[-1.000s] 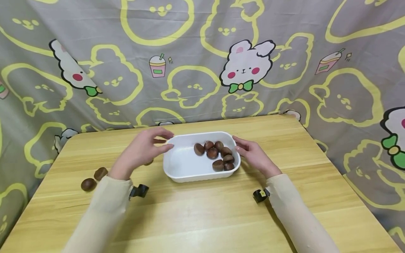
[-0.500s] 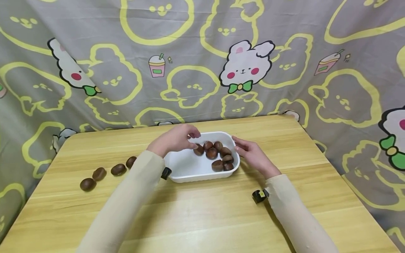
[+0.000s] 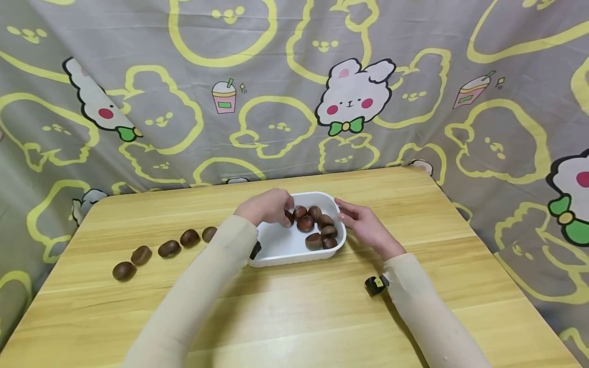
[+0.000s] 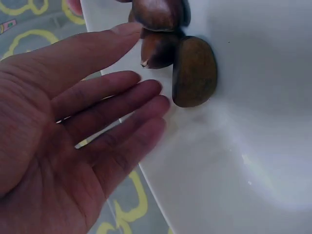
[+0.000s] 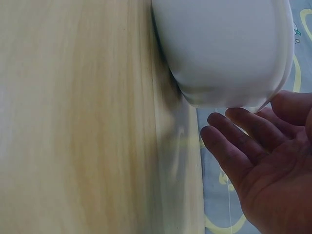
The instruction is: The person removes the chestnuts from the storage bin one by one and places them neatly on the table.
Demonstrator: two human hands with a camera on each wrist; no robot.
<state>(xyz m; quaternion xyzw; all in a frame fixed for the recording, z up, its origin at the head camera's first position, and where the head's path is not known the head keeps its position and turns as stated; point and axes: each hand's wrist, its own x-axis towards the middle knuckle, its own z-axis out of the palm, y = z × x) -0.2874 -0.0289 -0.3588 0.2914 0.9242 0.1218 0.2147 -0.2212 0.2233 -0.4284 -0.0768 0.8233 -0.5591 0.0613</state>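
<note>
A white tray (image 3: 294, 259) holds several brown chestnuts (image 3: 306, 223), bunched toward its right end. My left hand (image 3: 268, 207) reaches down into it, at the leftmost chestnut (image 3: 288, 219) of the bunch, which it partly covers. In the left wrist view, the fingers stretch out beside a chestnut (image 4: 195, 72), the thumb tip lies close to others, and nothing sits between thumb and fingers. At the tray's right end, my right hand (image 3: 370, 230) rests its fingers against the outer wall, with the thumb at the rim, as the right wrist view also shows.
Several more chestnuts (image 3: 169, 248) lie in a slanting row on the wooden table (image 3: 294, 317), left of the tray; my left sleeve (image 3: 202, 286) passes close to the row's right end. A patterned curtain (image 3: 276, 76) hangs behind the table.
My left hand has moved right from the tray's left end, across it and down to the leftmost chestnut. More of the chestnut row on the table shows. My right hand stays at the tray.
</note>
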